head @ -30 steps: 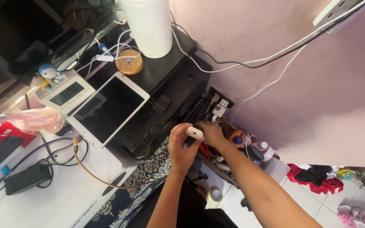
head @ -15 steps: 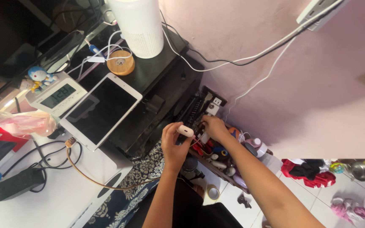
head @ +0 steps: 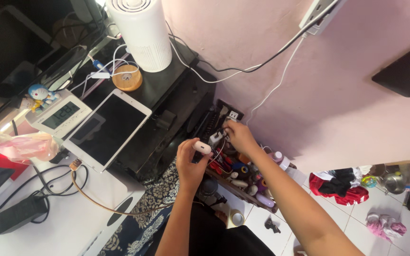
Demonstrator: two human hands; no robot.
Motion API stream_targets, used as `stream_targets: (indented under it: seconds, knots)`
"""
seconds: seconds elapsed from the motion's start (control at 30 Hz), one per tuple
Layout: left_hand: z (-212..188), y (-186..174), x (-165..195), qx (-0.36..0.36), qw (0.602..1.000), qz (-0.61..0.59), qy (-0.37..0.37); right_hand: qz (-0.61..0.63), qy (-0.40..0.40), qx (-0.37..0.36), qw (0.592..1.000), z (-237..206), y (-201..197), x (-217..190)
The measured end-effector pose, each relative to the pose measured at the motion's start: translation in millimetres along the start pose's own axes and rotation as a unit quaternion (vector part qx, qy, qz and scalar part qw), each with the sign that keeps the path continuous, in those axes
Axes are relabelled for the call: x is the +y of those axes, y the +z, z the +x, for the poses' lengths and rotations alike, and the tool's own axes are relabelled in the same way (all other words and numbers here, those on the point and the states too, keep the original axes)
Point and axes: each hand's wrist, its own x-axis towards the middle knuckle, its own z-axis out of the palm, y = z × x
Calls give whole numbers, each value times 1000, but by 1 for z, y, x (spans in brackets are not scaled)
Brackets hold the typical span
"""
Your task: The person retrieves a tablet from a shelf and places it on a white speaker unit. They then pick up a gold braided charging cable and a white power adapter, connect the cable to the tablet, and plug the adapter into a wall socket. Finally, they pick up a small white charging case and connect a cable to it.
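My left hand (head: 190,163) grips a small white oval device (head: 202,147) between thumb and fingers, held above a cluttered low shelf (head: 243,194). My right hand (head: 239,135) reaches further toward the pink wall and pinches a small white plug (head: 216,137) beside a black power strip (head: 224,116) with a white adapter (head: 234,115) plugged in. Thin cables run from the plug under my right hand. Small bottles and coloured items fill the shelf under both wrists.
A white tablet (head: 107,128), a digital clock (head: 60,116), a white cylindrical appliance (head: 141,33) and a wooden disc (head: 126,78) sit on the black stand at left. A black adapter (head: 17,213) and cables lie on the white desk. Clothes (head: 340,185) lie on the tiled floor.
Both hands have moved a little toward the power strip at the wall. My right hand now pinches the white plug, and the camera view has shifted down and right.
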Motion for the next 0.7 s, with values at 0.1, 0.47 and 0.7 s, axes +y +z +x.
stream_targets:
  seconds: [0.1, 0.47, 0.7]
  knots:
    - [1, 1, 6, -3, 1000, -7, 5, 26, 45, 8, 999, 5, -13, -19]
    - [7, 0, 23, -20, 999, -42, -1, 131, 21, 82, 988, 24, -104, -152]
    - [5, 14, 29, -83, 996, -44, -7, 269, -25, 29, 962, 26, -129, -184]
